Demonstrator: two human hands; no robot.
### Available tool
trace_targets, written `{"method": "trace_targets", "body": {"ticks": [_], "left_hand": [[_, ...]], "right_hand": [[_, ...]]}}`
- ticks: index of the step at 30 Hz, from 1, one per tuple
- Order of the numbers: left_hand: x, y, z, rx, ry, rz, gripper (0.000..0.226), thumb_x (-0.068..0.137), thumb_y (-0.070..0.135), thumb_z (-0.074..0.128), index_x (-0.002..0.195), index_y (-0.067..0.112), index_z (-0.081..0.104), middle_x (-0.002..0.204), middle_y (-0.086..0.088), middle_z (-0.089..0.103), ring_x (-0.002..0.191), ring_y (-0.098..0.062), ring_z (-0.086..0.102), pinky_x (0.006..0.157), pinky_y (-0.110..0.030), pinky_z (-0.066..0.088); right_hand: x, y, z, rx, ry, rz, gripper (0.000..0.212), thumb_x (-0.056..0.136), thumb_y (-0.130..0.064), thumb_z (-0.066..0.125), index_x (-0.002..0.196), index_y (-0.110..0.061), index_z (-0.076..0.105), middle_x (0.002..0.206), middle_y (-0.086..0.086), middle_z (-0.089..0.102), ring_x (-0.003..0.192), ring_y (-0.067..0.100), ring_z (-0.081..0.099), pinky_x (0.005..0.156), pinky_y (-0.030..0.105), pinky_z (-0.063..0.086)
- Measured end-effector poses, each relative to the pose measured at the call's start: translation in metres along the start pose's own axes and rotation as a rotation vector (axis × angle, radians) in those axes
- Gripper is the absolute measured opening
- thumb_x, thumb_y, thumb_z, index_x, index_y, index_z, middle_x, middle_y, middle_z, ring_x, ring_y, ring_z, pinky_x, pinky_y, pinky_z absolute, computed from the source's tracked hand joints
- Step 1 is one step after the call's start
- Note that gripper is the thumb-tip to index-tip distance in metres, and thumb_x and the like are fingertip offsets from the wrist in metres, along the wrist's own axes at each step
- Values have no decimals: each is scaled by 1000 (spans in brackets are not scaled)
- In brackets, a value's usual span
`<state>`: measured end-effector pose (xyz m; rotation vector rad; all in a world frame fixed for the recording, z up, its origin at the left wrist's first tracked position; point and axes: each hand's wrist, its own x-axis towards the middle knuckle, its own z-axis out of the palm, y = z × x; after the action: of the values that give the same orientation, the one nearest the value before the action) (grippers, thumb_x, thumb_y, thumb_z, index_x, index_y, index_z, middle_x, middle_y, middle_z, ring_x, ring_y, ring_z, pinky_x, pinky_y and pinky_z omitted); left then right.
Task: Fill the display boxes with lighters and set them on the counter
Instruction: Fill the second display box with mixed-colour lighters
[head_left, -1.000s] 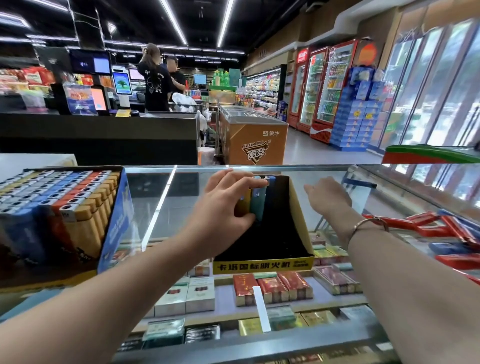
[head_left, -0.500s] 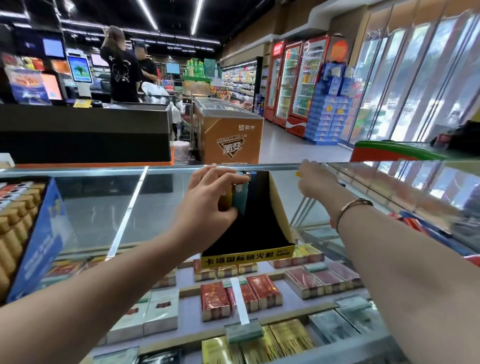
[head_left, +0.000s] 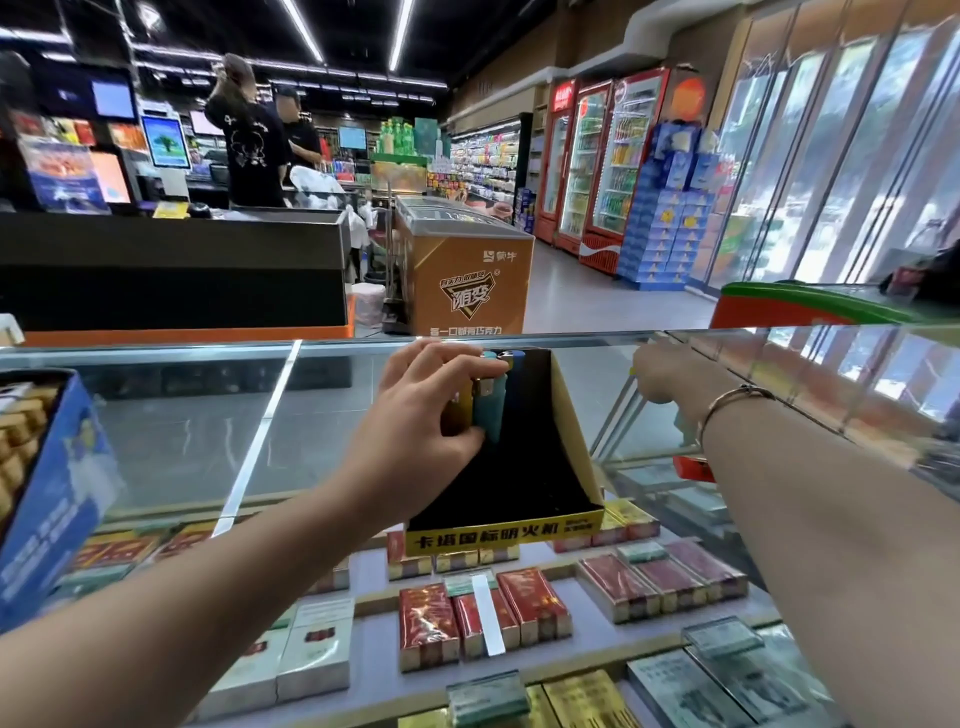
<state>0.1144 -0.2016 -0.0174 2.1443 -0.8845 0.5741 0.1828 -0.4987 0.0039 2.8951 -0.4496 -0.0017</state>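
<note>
At the far left corner of the display box (head_left: 566, 415), close to the far edge of the glass counter (head_left: 208, 431), pinched upright in the left hand (head_left: 421, 415): a few lighters (head_left: 491, 400), thumb on the near side, fingers curled over the tops. Otherwise nearly bare inside, so nothing there to prop this first row. Likely to topple flat across the black floor if let go before leaning against the back wall. Might also shove the light display box along the slick glass toward the far edge, with no second hand steadying it. Over by that far edge, to the right of the display box and apart from it, the right hand (head_left: 662, 374), fingers curled, a hint of yellow beneath; cannot tell whether holding anything. At the left edge of the counter, a full blue box (head_left: 52, 493), well clear of the reach.
</note>
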Motion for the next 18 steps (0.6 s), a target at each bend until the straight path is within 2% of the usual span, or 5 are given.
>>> {"method": "trace_targets", "body": {"ticks": [5,10,12,16,18], "left_hand": [[2,-2,-1,47,-45,-2,51,81,20,67,111,52,42,120,28,34,119,5,14,99,-26,20],[1,2,-6,59,-61,3,50,80,20,67,112,50,44,123,22,39,113,8,11,98,-28,21],[-4,4,-8,80,-52,-10,48,80,19,67,115,45,47,126,16,42,110,9,10,97,-29,22],[-16,9,-13,94,-55,-4,47,81,19,65,118,43,47,130,13,42,109,9,10,94,-27,20],[-21,13,-16,95,-63,-10,47,81,19,65,118,42,47,130,12,41,113,6,13,95,-26,19]], "right_hand": [[-22,5,-6,3,8,-28,19,91,-9,46,103,-12,60,109,12,58,94,28,55,71,32,42],[-59,8,-19,132,79,-1,19,88,-10,45,98,-14,60,115,11,59,99,29,55,75,33,44],[-72,11,-31,214,74,-8,12,86,-10,46,92,-11,56,108,14,61,92,28,55,72,31,44],[-109,19,-49,333,-134,-36,16,78,3,53,92,-4,53,77,11,54,59,18,47,47,23,37],[-126,24,-53,377,-254,-27,21,76,8,55,92,-5,53,75,10,51,56,16,45,45,22,37]]}}
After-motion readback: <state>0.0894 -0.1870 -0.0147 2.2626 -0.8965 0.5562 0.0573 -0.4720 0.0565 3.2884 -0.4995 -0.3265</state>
